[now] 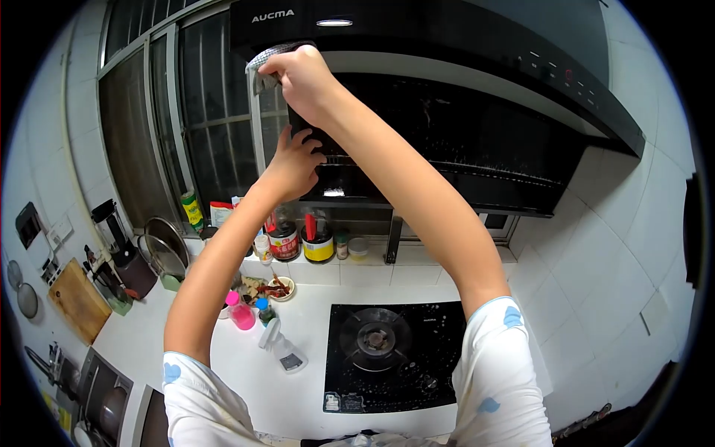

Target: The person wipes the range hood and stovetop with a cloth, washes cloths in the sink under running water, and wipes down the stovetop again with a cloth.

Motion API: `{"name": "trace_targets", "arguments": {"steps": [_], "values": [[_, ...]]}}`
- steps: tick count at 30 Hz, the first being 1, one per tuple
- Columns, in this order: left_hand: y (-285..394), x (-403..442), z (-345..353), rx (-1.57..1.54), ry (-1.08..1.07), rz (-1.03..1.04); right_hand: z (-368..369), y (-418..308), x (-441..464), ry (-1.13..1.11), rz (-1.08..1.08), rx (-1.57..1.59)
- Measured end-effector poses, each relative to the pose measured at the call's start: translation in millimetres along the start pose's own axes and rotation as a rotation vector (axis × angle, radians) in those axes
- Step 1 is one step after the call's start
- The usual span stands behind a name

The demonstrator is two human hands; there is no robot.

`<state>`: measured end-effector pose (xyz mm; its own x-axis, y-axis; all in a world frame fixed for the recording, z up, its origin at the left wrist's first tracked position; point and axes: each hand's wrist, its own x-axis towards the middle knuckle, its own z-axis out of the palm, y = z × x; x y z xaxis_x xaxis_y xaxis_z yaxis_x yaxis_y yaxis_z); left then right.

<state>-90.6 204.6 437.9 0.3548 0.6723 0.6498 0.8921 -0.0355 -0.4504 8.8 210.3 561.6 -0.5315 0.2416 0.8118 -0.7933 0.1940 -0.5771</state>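
High up, my right hand is closed round a grey checked cloth at the left end of the black range hood. Part of the cloth hangs down beside the hood's edge. Lower down, my left hand has its fingers spread at the left side of the hood's dark, glossy front panel. Its fingertips appear to rest on that panel. White specks and streaks mark the panel's surface.
Below is a black gas hob with one burner visible. A clear spray bottle, a pink bottle and a plate of dried chillies stand on the white counter. Several jars line the windowsill ledge.
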Motion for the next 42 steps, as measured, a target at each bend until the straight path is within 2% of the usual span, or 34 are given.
{"name": "trace_targets", "arguments": {"steps": [2, 4, 6, 7, 8, 9, 10, 12, 14, 15, 16, 19, 20, 22, 24, 26, 27, 30, 33, 36, 38, 40, 42], "values": [[2.7, 1.7, 1.2, -0.017, 0.000, -0.011, 7.5, -6.7, -9.2, 0.007, 0.008, -0.105], [4.9, 6.2, 0.5, -0.034, 0.004, -0.026, 16.2, -14.2, -14.1, 0.164, 0.021, 0.070], [5.4, 8.6, 2.2, -0.113, 0.120, 0.014, 17.6, -13.6, -18.0, 0.228, 0.018, 0.004], [3.4, 8.2, 9.0, -0.113, 0.118, 0.013, 20.4, -11.7, -24.5, 0.375, 0.020, -0.031], [1.0, 7.8, 18.4, -0.280, 0.173, -0.018, 23.2, -9.3, -31.8, 0.521, 0.021, -0.066], [-1.1, 7.0, 23.9, -0.446, 0.229, -0.049, 19.7, -3.7, -41.5, 0.546, -0.033, -0.102], [3.1, 4.7, 13.1, -0.445, 0.230, -0.049, 18.5, -4.1, -53.6, 0.568, -0.061, -0.197], [12.8, -5.4, -4.7, -0.230, 0.162, -0.054, 22.4, -3.5, -73.2, 0.633, -0.234, -0.128], [12.9, -14.5, -6.3, -0.122, 0.146, -0.015, 19.9, -13.4, -86.2, 0.675, -0.194, -0.017], [15.3, -19.9, -9.9, -0.130, 0.116, -0.016, 19.7, -17.9, -89.6, 0.688, -0.256, -0.065], [17.2, -24.8, -14.1, -0.136, 0.086, -0.018, 21.6, -20.9, -90.1, 0.684, -0.432, -0.106], [18.7, -36.5, -17.9, -0.122, 0.026, -0.024, 20.8, -35.8, -78.6, 0.651, -0.818, -0.623], [17.7, -39.4, -17.8, -0.126, 0.006, -0.010, 12.9, -35.9, -61.9, 0.605, -1.022, -0.878], [18.0, -42.6, -20.3, -0.123, -0.002, -0.019, 12.6, -38.6, -30.5, 0.445, -1.350, -1.087], [19.5, -42.4, -22.4, -0.203, 0.011, -0.066, 6.2, -42.6, 4.1, 0.285, -1.490, -1.649], [22.8, -40.4, -26.6, -0.220, 0.015, -0.063, 19.3, -24.8, 13.7, 0.226, -1.427, -1.453], [25.2, -38.7, -29.9, -0.236, 0.015, -0.068, 20.3, -18.6, 16.9, 0.202, -1.337, -1.512], [34.7, -32.5, -39.4, -0.217, 0.031, -0.047, 12.5, -13.5, 13.3, 0.191, -1.299, -1.816], [45.8, -24.2, -46.0, -0.222, 0.045, -0.020, -3.3, -26.5, -8.8, 0.148, -1.234, -1.871], [55.3, -15.8, -41.0, -0.236, 0.083, 0.032, -34.7, -43.4, -20.8, 0.245, -1.289, -1.901], [64.2, -7.8, -37.8, -0.248, 0.073, 0.053, -55.4, -67.7, -35.0, 0.377, -1.255, -2.057], [72.7, -2.2, -36.4, -0.276, 0.077, 0.076, -68.4, -96.1, -51.8, 0.383, -1.107, -1.989], [79.3, 3.7, -36.2, -0.286, 0.098, 0.090, -74.7, -105.4, -56.4, 0.450, -1.113, -2.012]]}}
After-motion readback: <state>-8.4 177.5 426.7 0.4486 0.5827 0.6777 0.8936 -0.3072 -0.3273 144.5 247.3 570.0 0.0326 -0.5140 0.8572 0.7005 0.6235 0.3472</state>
